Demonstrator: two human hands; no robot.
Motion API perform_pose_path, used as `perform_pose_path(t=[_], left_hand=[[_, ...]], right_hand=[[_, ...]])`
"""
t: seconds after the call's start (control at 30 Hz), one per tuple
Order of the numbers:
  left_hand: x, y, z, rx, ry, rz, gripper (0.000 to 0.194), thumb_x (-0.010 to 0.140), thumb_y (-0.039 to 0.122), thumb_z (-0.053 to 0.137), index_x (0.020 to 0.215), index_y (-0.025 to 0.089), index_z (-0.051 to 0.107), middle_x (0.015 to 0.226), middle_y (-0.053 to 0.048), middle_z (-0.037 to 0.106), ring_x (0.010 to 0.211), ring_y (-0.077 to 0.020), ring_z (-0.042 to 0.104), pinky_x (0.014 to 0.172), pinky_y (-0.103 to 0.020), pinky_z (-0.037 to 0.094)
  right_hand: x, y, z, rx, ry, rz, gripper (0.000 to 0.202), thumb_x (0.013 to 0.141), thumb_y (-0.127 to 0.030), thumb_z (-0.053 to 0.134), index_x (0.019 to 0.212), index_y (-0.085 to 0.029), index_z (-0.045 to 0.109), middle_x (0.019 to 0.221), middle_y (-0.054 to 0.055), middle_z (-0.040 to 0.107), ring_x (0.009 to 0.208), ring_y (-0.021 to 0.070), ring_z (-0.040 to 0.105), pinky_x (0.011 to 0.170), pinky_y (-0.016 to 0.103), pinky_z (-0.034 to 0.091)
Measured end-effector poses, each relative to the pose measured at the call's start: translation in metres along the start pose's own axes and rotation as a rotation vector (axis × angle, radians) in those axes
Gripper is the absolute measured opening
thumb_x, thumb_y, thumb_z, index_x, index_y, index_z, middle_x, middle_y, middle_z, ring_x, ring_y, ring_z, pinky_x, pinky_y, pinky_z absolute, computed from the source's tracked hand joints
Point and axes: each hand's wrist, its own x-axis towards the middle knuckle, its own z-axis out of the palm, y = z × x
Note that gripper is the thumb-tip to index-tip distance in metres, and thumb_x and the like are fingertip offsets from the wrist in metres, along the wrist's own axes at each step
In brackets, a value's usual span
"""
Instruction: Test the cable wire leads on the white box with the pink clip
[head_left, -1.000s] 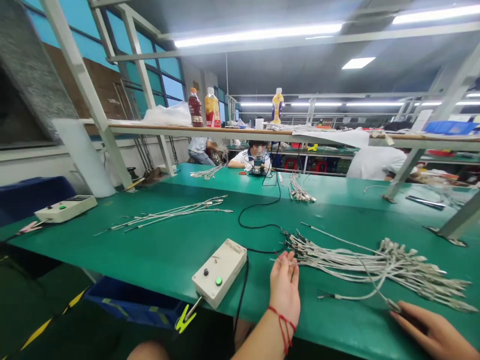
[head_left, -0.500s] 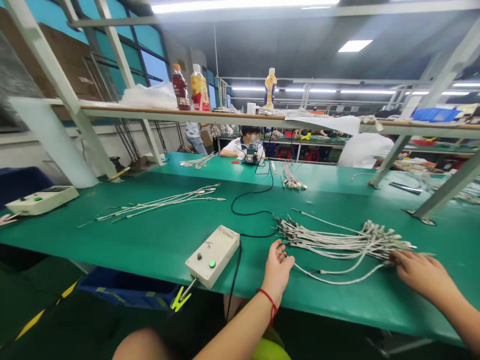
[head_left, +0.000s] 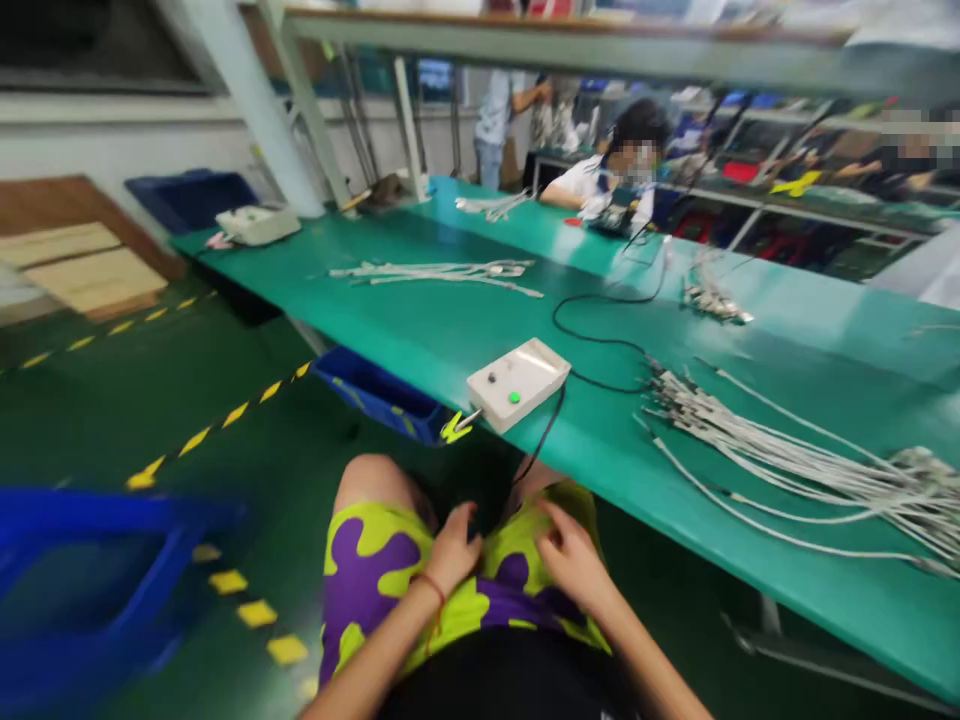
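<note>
My left hand (head_left: 454, 548), with a red string at the wrist, is over my lap, its fingers curled; a small dark thing shows at its fingertips, too blurred to name. My right hand (head_left: 568, 552) hangs above my other thigh, fingers bent and smeared by motion. Neither hand touches the green table (head_left: 420, 330). A beige box (head_left: 519, 385) with a green button sits near the table edge, a yellow-green clip (head_left: 455, 428) at its end. A bundle of white cables (head_left: 795, 450) lies at the right.
Blue bin (head_left: 379, 395) under the table edge; blurred blue frame (head_left: 97, 590) at lower left. More white cables (head_left: 442, 272), a second box (head_left: 257, 225) and a black cord (head_left: 600, 340) lie on the table. A person (head_left: 611, 175) sits across.
Both hands have left the cables on the table and come down over my lap. The view has tilted down and turned left, showing more floor.
</note>
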Motion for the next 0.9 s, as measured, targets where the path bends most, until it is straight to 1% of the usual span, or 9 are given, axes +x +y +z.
perform_pose_path(t=[0.07, 0.13, 0.27, 0.4, 0.53, 0.67, 0.8, 0.87, 0.9], left_hand=[[0.020, -0.028, 0.004, 0.002, -0.037, -0.133, 0.042, 0.101, 0.031, 0.073, 0.140, 0.017, 0.064, 0.149, -0.014, 0.061, 0.133, -0.0329, 0.062, 0.112, -0.058, 0.054], [0.028, -0.049, 0.009, -0.014, -0.100, -0.235, 0.039, 0.101, 0.035, 0.074, 0.134, 0.016, 0.067, 0.141, -0.012, 0.066, 0.126, -0.0332, 0.066, 0.107, -0.056, 0.057], [0.011, -0.072, 0.011, -0.102, -0.137, -0.331, 0.034, 0.101, 0.039, 0.074, 0.122, 0.013, 0.072, 0.128, -0.009, 0.071, 0.117, -0.0320, 0.070, 0.101, -0.051, 0.060], [-0.023, -0.081, -0.003, -0.235, -0.001, -0.328, 0.027, 0.100, 0.041, 0.074, 0.109, 0.015, 0.074, 0.114, -0.006, 0.074, 0.110, -0.0282, 0.072, 0.098, -0.045, 0.061], [-0.042, -0.077, -0.023, -0.357, 0.180, -0.232, 0.024, 0.096, 0.040, 0.079, 0.087, 0.018, 0.073, 0.087, -0.002, 0.073, 0.088, -0.0215, 0.074, 0.086, -0.037, 0.061], [-0.060, -0.060, -0.069, -0.413, 0.311, -0.029, 0.013, 0.076, 0.032, 0.089, 0.070, 0.033, 0.078, 0.073, 0.001, 0.075, 0.081, -0.0263, 0.078, 0.083, -0.039, 0.061], [-0.116, -0.029, -0.151, -0.369, 0.355, 0.152, 0.021, 0.092, 0.031, 0.070, 0.089, 0.046, 0.084, 0.093, 0.004, 0.083, 0.094, -0.0287, 0.078, 0.090, -0.041, 0.060], [-0.154, -0.013, -0.187, -0.273, 0.508, 0.252, 0.020, 0.097, 0.034, 0.069, 0.101, 0.045, 0.084, 0.103, 0.002, 0.083, 0.101, -0.0292, 0.076, 0.092, -0.040, 0.060], [-0.172, -0.005, -0.199, -0.269, 0.640, 0.278, 0.017, 0.098, 0.037, 0.070, 0.106, 0.041, 0.084, 0.108, -0.001, 0.082, 0.103, -0.0291, 0.075, 0.094, -0.041, 0.060]], right_hand=[[0.047, 0.005, 0.037, 0.029, -0.110, 0.047, 0.055, 0.090, -0.035, 0.075, 0.142, -0.024, 0.066, 0.114, 0.010, 0.078, 0.097, 0.0264, 0.075, 0.101, 0.046, 0.061], [0.090, 0.016, 0.063, 0.065, -0.169, 0.088, 0.048, 0.097, -0.037, 0.074, 0.141, -0.020, 0.064, 0.133, 0.012, 0.071, 0.114, 0.0257, 0.071, 0.108, 0.051, 0.057], [0.148, 0.030, 0.098, 0.183, -0.241, 0.217, 0.035, 0.104, -0.042, 0.067, 0.130, -0.019, 0.067, 0.135, 0.011, 0.068, 0.116, 0.0244, 0.069, 0.100, 0.047, 0.061], [0.182, 0.014, 0.135, 0.370, -0.298, 0.243, 0.035, 0.103, -0.041, 0.069, 0.128, -0.017, 0.067, 0.126, 0.010, 0.070, 0.107, 0.0222, 0.071, 0.093, 0.043, 0.064], [0.205, -0.029, 0.181, 0.603, -0.345, 0.136, 0.035, 0.103, -0.043, 0.068, 0.126, -0.016, 0.068, 0.125, 0.010, 0.071, 0.108, 0.0226, 0.072, 0.095, 0.044, 0.063], [0.219, -0.077, 0.215, 0.829, -0.350, -0.020, 0.036, 0.104, -0.048, 0.066, 0.120, -0.016, 0.070, 0.125, 0.010, 0.072, 0.113, 0.0236, 0.071, 0.100, 0.047, 0.061], [0.227, -0.110, 0.226, 0.943, -0.352, -0.122, 0.037, 0.104, -0.051, 0.065, 0.110, -0.016, 0.073, 0.122, 0.010, 0.074, 0.114, 0.0235, 0.071, 0.104, 0.048, 0.059], [0.232, -0.122, 0.226, 0.961, -0.371, -0.154, 0.036, 0.103, -0.051, 0.067, 0.107, -0.016, 0.073, 0.122, 0.010, 0.075, 0.115, 0.0234, 0.071, 0.107, 0.049, 0.057], [0.235, -0.128, 0.226, 0.964, -0.385, -0.168, 0.036, 0.102, -0.051, 0.068, 0.105, -0.016, 0.074, 0.123, 0.010, 0.075, 0.116, 0.0235, 0.071, 0.108, 0.050, 0.056]])
